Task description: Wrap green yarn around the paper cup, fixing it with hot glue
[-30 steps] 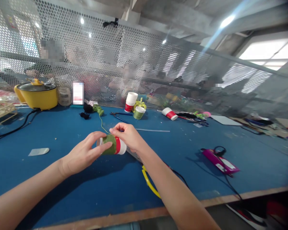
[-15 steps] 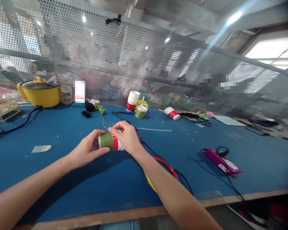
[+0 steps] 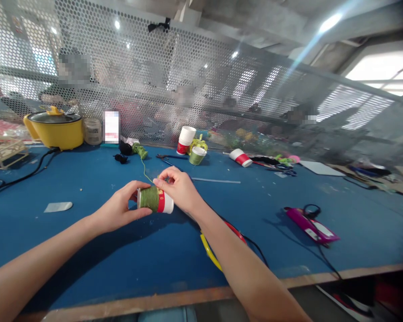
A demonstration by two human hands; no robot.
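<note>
Tipped on its side above the blue table, a paper cup (image 3: 150,199) has green yarn wound round its wider part; a red band and white base show at the right. My left hand (image 3: 122,206) grips the cup at its rim end, thumb below and fingers behind. Over the cup's red band, my right hand (image 3: 177,187) is closed in a pinch on the green yarn (image 3: 145,172). That strand runs back to a loose bundle of green yarn (image 3: 139,151). The exact pinch point is partly hidden by the fingers.
Behind stand stacked paper cups (image 3: 186,139) and a green-wrapped cup (image 3: 197,155), near pliers (image 3: 171,157). Another cup (image 3: 241,158) lies on its side. A yellow electric pot (image 3: 55,132) is at left, a purple pouch (image 3: 310,226) at right. A yellow-handled tool (image 3: 211,252) lies under my right forearm.
My right hand has lifted and shifted slightly right, baring more of the cup's red band and white base. The left hand keeps its hold, almost unmoved.
</note>
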